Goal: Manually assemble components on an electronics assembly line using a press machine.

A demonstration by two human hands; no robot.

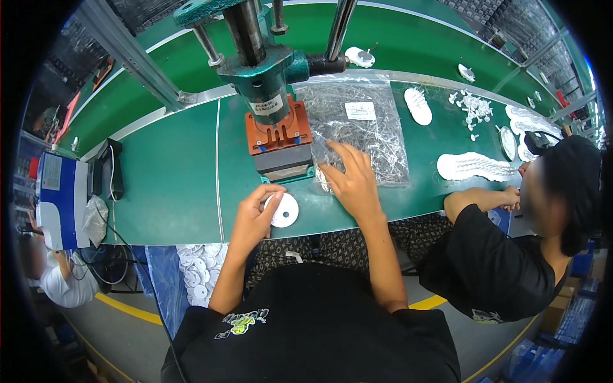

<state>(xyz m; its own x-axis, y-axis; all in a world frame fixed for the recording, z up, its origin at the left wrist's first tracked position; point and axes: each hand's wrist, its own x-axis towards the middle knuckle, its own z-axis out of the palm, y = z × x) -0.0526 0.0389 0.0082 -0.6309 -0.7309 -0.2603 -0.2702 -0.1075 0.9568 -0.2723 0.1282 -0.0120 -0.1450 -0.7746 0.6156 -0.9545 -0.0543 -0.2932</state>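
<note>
Near the front edge of the bench, my left hand grips a white round disc with a small dark hole in it, thumb on its face. My right hand is over the left side of a clear plastic bag full of thin metal pieces. Its fingers are spread and nothing shows between them. Just below those fingertips lie a few small pale parts. In front of both hands stands a green hand press with an orange slotted fixture on a grey block.
Stacked white discs fill a blue-lined container below the bench at left. A blue and white box stands at the left end. Small white pegs and an overlapping row of white plates lie at right, beside a seated co-worker.
</note>
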